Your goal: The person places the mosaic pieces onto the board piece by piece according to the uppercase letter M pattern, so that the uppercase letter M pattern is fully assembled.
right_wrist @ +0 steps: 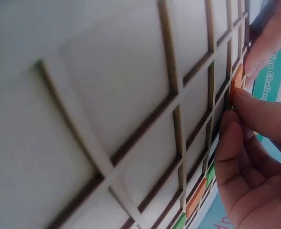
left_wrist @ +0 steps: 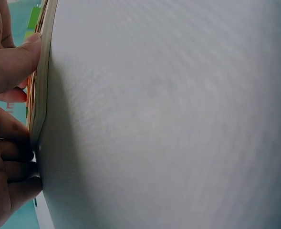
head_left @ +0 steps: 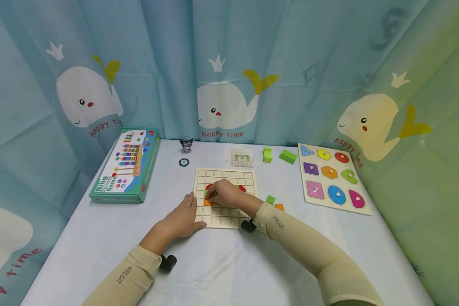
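Note:
A square wooden grid board lies on the table, with red, green and orange pieces in its upper cells. My left hand rests at the board's lower left corner, fingers fairly straight along the left side and thumb at the front edge. In the left wrist view, the thumb touches the board's rim. My right hand reaches over the board and pinches an orange block at a left-hand cell. In the right wrist view, the thumb meets this block; the fingers partly hide it.
Right of the board lie a green block and an orange block. Behind it are a pattern card, green blocks, a round token and a figurine. A game box stands left, a shape puzzle right.

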Demonstrator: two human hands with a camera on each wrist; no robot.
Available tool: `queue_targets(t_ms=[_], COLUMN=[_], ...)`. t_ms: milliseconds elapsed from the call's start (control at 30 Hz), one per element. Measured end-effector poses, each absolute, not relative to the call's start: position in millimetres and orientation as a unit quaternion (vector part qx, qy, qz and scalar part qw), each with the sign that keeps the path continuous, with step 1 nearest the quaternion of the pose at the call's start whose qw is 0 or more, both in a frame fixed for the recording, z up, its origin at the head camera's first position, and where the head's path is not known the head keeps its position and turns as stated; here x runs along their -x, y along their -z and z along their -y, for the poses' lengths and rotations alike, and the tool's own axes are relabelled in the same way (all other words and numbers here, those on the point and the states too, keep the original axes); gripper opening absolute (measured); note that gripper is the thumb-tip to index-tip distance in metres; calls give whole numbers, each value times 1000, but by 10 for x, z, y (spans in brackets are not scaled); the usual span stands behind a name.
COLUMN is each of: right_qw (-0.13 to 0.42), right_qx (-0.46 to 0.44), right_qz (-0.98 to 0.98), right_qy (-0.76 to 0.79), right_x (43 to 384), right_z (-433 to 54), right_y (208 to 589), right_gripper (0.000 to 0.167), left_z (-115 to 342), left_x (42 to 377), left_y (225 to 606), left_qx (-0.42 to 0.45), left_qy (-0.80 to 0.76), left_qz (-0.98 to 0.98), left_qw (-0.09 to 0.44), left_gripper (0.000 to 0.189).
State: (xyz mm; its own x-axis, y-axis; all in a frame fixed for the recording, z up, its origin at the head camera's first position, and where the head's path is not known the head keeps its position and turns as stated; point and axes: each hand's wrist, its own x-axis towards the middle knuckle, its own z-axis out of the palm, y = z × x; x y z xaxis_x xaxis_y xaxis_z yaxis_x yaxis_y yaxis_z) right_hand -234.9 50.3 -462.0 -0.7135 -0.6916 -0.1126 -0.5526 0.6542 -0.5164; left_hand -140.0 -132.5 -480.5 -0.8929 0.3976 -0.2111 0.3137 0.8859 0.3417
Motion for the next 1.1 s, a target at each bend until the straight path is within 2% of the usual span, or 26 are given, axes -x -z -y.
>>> queue_targets(t_ms=[600, 1100], right_qw=[142, 120], right_qx=[334, 287], right_qz=[-901, -910], right_qy=[238, 276], right_x=[2319, 2378], right_z=[-558, -1065], right_y=[4639, 4499], right_gripper=[6, 8], left_z=[1307, 1306], left_x=[1396, 1395], left_y=[4805, 4833], left_qx=[-186, -169], left_qy=[-151, -151], left_qz=[-961, -964], left_qw=[140, 140], left_gripper=[93, 97])
